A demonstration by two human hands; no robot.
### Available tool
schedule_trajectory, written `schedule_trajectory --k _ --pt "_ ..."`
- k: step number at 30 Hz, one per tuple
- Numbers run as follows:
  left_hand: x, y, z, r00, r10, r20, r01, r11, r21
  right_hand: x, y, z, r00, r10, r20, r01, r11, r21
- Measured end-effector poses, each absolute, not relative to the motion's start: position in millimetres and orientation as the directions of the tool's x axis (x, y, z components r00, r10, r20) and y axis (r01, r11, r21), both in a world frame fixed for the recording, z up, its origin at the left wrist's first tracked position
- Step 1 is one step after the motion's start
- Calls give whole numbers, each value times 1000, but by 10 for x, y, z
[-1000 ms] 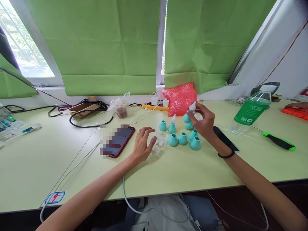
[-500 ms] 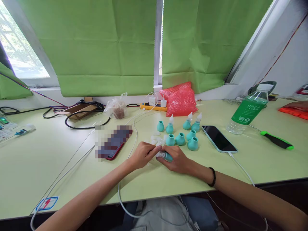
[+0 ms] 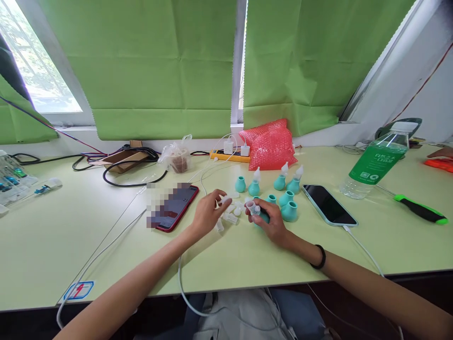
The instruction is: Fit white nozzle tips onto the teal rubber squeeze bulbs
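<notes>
My right hand (image 3: 273, 224) is wrapped round a teal squeeze bulb (image 3: 261, 219) with a translucent plastic fitting (image 3: 251, 206) at its mouth, tilted toward the left. My left hand (image 3: 208, 213) has its fingers apart above the left side of a pile of clear plastic pieces (image 3: 231, 218); no object shows in it. Beyond the hands stand several teal bulbs. Some, like the open bulb (image 3: 289, 211), have bare mouths, while others carry clear pointed nozzles (image 3: 256, 174). My fingers cover part of the held bulb.
Left of my hands lies a red-cased phone (image 3: 182, 208); a second phone (image 3: 330, 205) is plugged in at the right. Farther right are a water bottle (image 3: 377, 163) and a screwdriver (image 3: 421, 209). Red bubble wrap (image 3: 272, 147) and a power strip (image 3: 231, 156) sit at the back.
My hands were together at the bulb and are now apart. The left has opened and shifted up over the clear pieces; the right has moved slightly right with the bulb, its fitting now showing.
</notes>
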State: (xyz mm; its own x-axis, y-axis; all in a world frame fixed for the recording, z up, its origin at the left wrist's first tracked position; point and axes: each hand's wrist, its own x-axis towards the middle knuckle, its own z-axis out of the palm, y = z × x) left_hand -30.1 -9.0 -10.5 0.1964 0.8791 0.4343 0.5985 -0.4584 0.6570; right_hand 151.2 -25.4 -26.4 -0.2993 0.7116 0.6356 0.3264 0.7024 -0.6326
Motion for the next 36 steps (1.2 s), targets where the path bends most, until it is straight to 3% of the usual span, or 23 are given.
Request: schedule_trajectory --k 2,4,7,12,17,24,29,32,36 --pt "-307 -81 -187 328 813 482 727 -543 421 1507 -238 -261 -313 739 597 327 674 -662" --pt "-300 -81 -255 418 789 451 744 -582 329 1484 -234 -266 -305 772 558 368 636 -678" --pt "-285 -101 -271 434 774 460 723 -605 335 1444 -232 -281 -276 813 514 384 583 -716" --pt "-272 -200 -159 425 662 618 606 -715 349 1410 -213 -327 -259 809 527 381 587 -714" --pt "-263 -257 -126 557 532 638 598 -790 137 1397 -220 -335 -348 793 500 439 609 -660" --pt "-275 -199 -188 625 446 641 624 -779 -65 1395 -221 -325 -343 833 434 289 534 -795" --pt "-289 -206 -231 663 372 649 598 -785 -161 1367 -252 -346 -299 851 433 299 514 -804" --pt "-287 -211 -217 658 335 674 585 -792 -177 1359 -273 -359 -268 839 474 352 543 -762" --pt "-265 -194 -167 607 329 723 553 -829 -87 1365 -286 -369 -254 792 556 459 604 -651"
